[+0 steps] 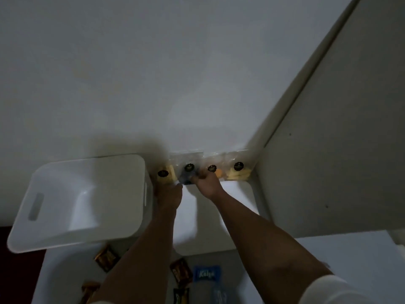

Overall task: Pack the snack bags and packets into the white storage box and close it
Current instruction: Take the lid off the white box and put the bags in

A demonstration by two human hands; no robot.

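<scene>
The white storage box [87, 194] stands open on the left of the white surface, nothing visible inside. Its flat white lid [236, 198] lies to the right, under my forearms. Several clear snack bags with round black labels lean against the wall: a yellow-filled bag [165, 175], a dark-filled bag [187, 172], an orange-filled bag [215, 171] and another yellow bag [238, 171]. My right hand [206, 183] is closed on the lower part of the dark-filled bag. My left hand [168, 191] touches the bottom of the bags between the first and second; its fingers are hidden.
Small brown and gold packets [106, 257] [180, 270] and a blue packet [207, 274] lie at the near edge of the surface. A tall white cabinet side [328, 139] closes off the right. The light is dim.
</scene>
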